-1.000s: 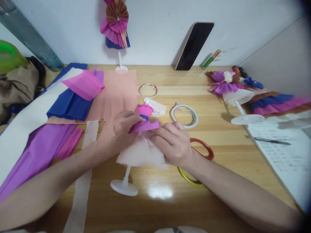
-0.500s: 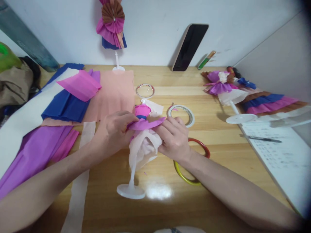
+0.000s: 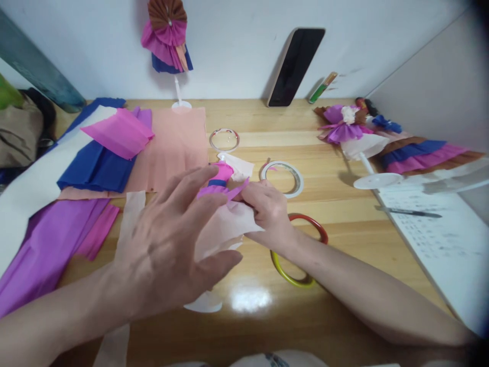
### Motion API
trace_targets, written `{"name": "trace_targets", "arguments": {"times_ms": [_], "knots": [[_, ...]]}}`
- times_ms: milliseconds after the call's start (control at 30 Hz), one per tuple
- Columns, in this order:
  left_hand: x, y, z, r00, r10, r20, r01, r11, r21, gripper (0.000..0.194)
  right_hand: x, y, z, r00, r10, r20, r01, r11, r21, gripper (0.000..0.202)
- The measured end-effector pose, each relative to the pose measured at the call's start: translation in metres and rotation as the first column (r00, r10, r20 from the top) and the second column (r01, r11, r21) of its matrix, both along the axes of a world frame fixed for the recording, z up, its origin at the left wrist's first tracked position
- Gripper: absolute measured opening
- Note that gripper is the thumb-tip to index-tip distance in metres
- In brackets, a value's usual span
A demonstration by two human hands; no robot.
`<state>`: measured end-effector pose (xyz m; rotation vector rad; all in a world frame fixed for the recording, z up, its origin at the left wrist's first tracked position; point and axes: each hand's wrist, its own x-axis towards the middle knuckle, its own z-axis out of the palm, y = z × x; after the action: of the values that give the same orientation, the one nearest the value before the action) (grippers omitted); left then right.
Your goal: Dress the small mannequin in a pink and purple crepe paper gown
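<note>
Wooden tabletop [image 3: 171, 334] set against a white wall [image 3: 229, 51], viewed from above by the worker. Coloured paper lies heaped at the left, a broad peach sheet [image 3: 171, 148] among it, apparently kept aside to leave the middle for handling. Left hand [image 3: 164, 244]: open, fingers spread in front of the small figure, seemingly holding nothing; whether it touches the figure cannot be told. Right hand [image 3: 269, 201]: fingers curled, gripping a purple paper strip at the figure's waist, probably to stop it slackening. The pink-topped figure [image 3: 226, 171] is at the centre, between the hands; its white skirt [image 3: 225, 224] and stand base [image 3: 208, 304] are partly covered by the left hand. Phone [image 3: 296, 66]: propped against the wall, which keeps it upright. White tape roll [image 3: 300, 181]: flat, just beyond the right hand, presumably for easy reach. Purple paper strip [image 3: 239, 190]: its free end juts above the right hand, perhaps because only part of it is pinched.
</note>
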<state>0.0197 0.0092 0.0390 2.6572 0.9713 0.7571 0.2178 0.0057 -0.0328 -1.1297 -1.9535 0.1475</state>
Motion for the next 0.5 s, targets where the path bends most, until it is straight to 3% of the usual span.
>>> {"name": "trace_targets", "arguments": {"times_ms": [100,267,500], "knots": [[-0.001,0.006,-0.012,0.995,0.066,-0.070,-0.064,0.997,0.034,0.036,-0.002,0.002,0.002,0.997,0.041,-0.071,-0.044,0.998,-0.037,0.010],[-0.008,0.028,-0.027,0.971,0.238,-0.020,-0.236,0.969,0.072,0.003,0.001,0.003,0.002,0.999,0.020,-0.040,-0.023,0.995,-0.096,0.006],[-0.014,0.034,-0.023,0.937,0.343,0.069,-0.331,0.933,-0.145,0.011,0.001,-0.001,0.004,0.999,0.028,0.021,-0.026,0.995,-0.095,0.014]]}}
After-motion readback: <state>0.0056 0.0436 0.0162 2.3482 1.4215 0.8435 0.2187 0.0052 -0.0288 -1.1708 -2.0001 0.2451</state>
